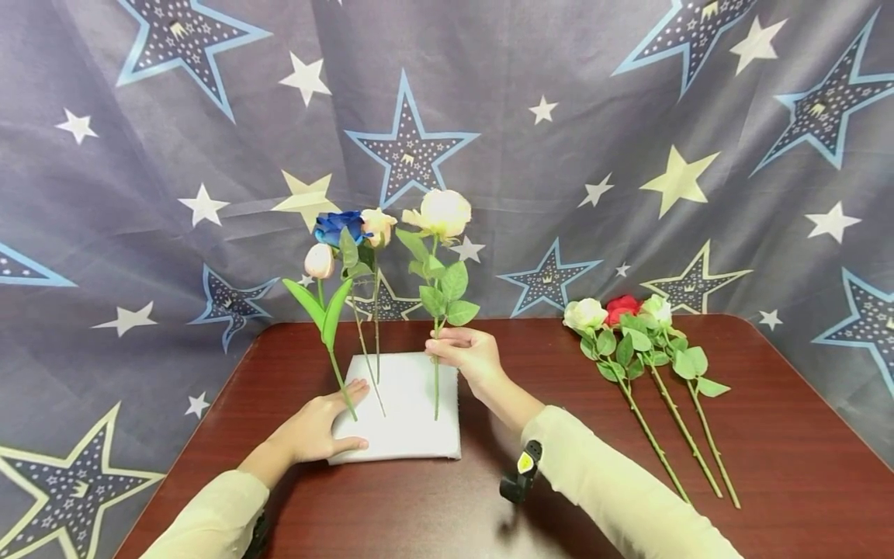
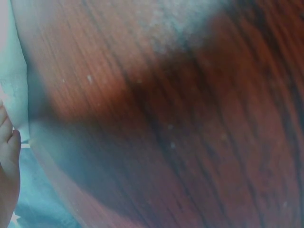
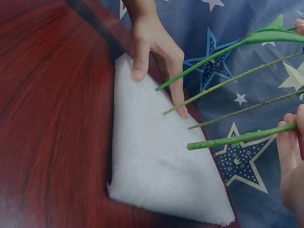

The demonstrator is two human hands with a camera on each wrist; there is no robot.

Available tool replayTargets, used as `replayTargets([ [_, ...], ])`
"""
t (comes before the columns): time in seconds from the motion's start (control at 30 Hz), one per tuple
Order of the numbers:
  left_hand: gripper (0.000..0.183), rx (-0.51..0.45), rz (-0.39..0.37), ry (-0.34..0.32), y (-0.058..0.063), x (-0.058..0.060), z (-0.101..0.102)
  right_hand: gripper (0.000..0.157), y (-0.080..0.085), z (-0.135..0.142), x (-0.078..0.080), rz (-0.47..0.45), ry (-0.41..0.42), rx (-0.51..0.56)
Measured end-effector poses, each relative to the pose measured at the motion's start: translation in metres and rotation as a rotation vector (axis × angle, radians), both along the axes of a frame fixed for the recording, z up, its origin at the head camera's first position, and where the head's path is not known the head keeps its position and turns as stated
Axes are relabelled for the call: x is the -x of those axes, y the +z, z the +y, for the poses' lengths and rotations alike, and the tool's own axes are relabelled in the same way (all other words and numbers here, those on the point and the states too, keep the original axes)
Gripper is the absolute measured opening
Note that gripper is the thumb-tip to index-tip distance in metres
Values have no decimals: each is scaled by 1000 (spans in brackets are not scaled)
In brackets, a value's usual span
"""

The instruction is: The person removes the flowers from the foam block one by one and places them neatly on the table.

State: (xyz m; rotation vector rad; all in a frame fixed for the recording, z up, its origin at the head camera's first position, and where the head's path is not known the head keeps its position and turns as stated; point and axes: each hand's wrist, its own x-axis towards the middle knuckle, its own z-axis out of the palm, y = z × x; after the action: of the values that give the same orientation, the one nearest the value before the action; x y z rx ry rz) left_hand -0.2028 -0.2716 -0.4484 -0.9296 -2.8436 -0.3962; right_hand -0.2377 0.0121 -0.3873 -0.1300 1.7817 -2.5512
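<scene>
no readable text, labels, brands, numbers

The head view is bright; the left wrist's shadowed table (image 2: 199, 147) blurs.

Left wrist view: your left hand (image 2: 8, 164) is cut by the left edge, tabletop (image 2: 190, 118) blurred. Right wrist view crops your right hand (image 3: 290, 161) and pinched flower (image 3: 237, 139); head view cuts your right sleeve (image 1: 615, 481).
</scene>
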Motion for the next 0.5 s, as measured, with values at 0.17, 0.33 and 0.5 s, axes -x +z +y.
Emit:
replayTargets([
  [0.17, 85, -5, 4, 1, -1, 0, -1, 24, -4, 14, -2, -57, 24, -19],
  [0.33, 85, -17, 8, 0, -1, -1, -1, 15, -8, 31, -8, -108, 53, -5],
  [0.5, 85, -18, 5, -6, 0, -2, -1, 13, -13, 51, -19, -135, 88, -50],
])
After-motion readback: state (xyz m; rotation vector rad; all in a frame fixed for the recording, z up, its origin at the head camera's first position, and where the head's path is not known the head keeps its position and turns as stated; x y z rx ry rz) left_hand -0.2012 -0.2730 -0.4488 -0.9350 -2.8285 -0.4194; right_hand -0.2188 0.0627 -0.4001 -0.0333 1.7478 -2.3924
